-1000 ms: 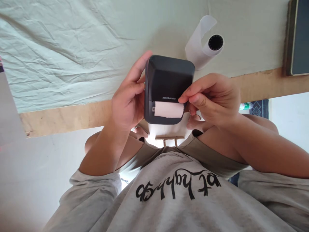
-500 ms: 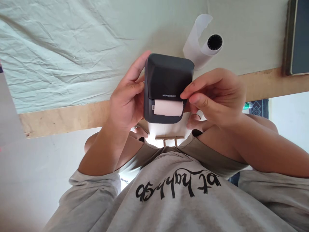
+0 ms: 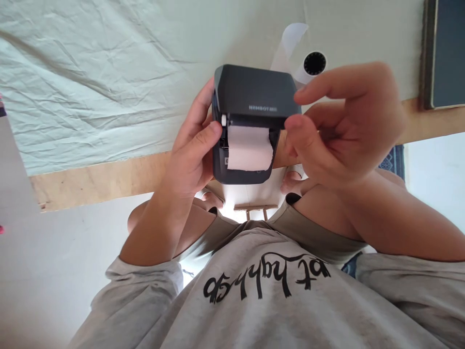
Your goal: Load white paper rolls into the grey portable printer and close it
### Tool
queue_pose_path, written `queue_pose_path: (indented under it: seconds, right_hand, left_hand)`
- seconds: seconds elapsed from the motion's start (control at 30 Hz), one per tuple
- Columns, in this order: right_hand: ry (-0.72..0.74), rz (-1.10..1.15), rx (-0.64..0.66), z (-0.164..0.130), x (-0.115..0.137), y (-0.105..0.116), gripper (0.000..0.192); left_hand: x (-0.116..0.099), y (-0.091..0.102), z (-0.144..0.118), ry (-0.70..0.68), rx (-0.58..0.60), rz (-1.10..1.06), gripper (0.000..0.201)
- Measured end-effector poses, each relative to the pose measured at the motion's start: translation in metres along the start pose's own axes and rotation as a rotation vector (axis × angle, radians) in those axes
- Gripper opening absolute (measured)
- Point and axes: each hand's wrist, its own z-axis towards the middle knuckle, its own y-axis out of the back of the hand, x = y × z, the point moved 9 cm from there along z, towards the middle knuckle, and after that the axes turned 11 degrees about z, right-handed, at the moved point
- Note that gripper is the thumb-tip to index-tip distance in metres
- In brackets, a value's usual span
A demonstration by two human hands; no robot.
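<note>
A dark label printer (image 3: 241, 175), marked NIIMBOT, is gripped along its side by my left hand (image 3: 194, 145), thumb at the front. Its lid (image 3: 254, 89) is raised, with a gap below its edge where a white part shows inside. A strip of white label paper (image 3: 250, 148) comes out of the gap and hangs over the printer's front. My right hand (image 3: 348, 121) has thumb and index finger at the lid's right corner, the other fingers curled.
Behind the printer a white paper roll (image 3: 301, 75) with a black core lies on the pale green cloth (image 3: 109, 87), a loose end curling up. A dark framed panel (image 3: 448, 53) lies at the far right. A wooden table edge (image 3: 98, 179) runs below the hands.
The lid has swung up from the printer body, showing the inside and more of the paper strip. My right hand has moved up and right with the lid's corner.
</note>
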Motion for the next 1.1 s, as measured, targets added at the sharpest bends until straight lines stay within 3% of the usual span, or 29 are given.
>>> queue_pose_path:
  seconds: [0.1,0.23,0.47,0.7,0.9,1.03,1.1]
  right_hand:
    - [0.008,0.014,-0.126,0.006,0.004,0.006,0.006]
    - [0.045,-0.014,-0.153,0.014,0.007,0.005,0.011]
    - [0.051,-0.585,0.149,0.015,0.009,-0.023,0.008]
    - [0.006,-0.702,0.431,0.014,-0.003,-0.040,0.004]
    - [-0.108,-0.443,0.418,0.020,-0.006,-0.036,0.022]
    - [-0.246,-0.027,0.386,0.020,-0.001,-0.024,0.026]
    - [-0.268,0.197,0.303,0.022,0.000,-0.009,0.033]
  left_hand:
    - [0.002,0.003,-0.003,0.039,-0.025,0.040,0.038]
    - [0.004,0.002,-0.003,0.039,-0.039,0.045,0.044]
    - [0.000,-0.011,-0.004,-0.023,-0.038,0.037,0.043]
    - [-0.001,-0.009,-0.005,-0.026,0.008,0.034,0.042]
    - [0.000,-0.007,-0.007,0.004,-0.007,0.041,0.042]
    - [0.001,-0.002,-0.009,0.063,-0.051,0.058,0.043]
    - [0.003,-0.001,-0.009,0.098,-0.049,0.052,0.043]
